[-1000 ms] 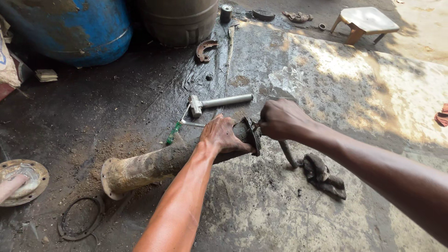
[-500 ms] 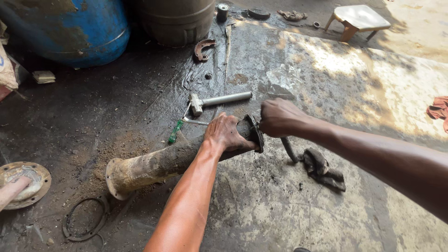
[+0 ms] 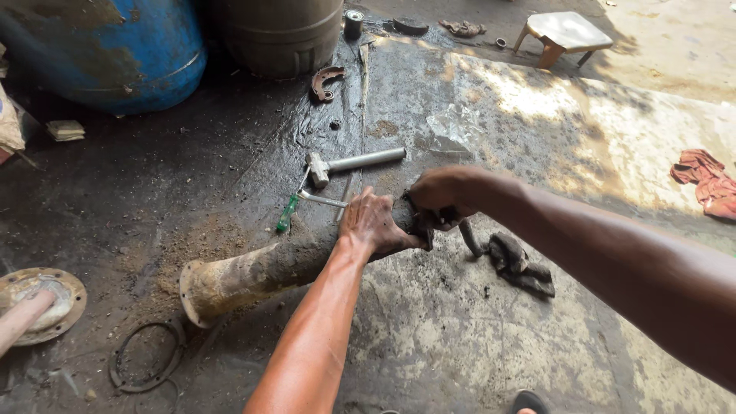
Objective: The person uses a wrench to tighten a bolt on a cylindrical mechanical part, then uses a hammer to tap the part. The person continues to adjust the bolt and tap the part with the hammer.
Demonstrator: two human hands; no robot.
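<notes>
Barely shifted — left hand (image 3: 376, 225), right hand (image 3: 437, 196) still grip muddy flared tube (image 3: 253, 274).

Oily dark concrete floor (image 3: 192, 169), sunlit at right, with a small stool (image 3: 566, 32).

Colours here: big blue barrel (image 3: 107, 54), rusty tan-brown metal tube (image 3: 253, 276) going black with grease near the top, green-handled screwdriver (image 3: 287, 215), silver-grey hammer (image 3: 353, 163), red rag (image 3: 705, 180), and a floor (image 3: 498, 337) blotched grey and oily black.
</notes>
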